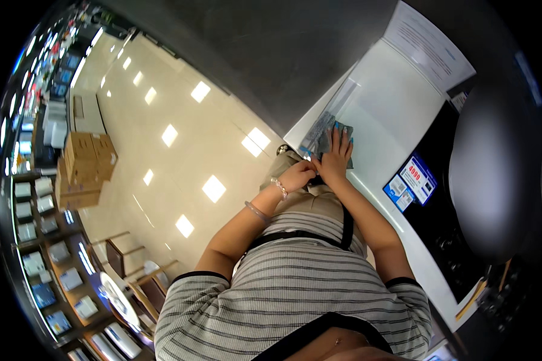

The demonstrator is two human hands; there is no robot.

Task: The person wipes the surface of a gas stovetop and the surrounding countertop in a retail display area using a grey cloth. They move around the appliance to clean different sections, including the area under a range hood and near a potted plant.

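My right hand (336, 158) lies palm down on a grey cloth (348, 135), with its fingers spread, on the white counter (388, 104) near its corner. Its nails look blue. My left hand (300, 175), below a beaded bracelet and a bangle, is beside the right thumb at the counter's edge. Its fingers are curled, and whether they pinch something cannot be seen. A clear plastic piece (343, 97), perhaps a stand or cover, stands along the counter edge just past the cloth.
A printed sheet (429, 47) stands at the counter's back. On the right are a black glossy panel (438, 230), a price card (411, 182) and a blurred rounded object (488, 176). Cardboard boxes (86, 167), chairs (149, 289) and display shelves (40, 252) are at left.
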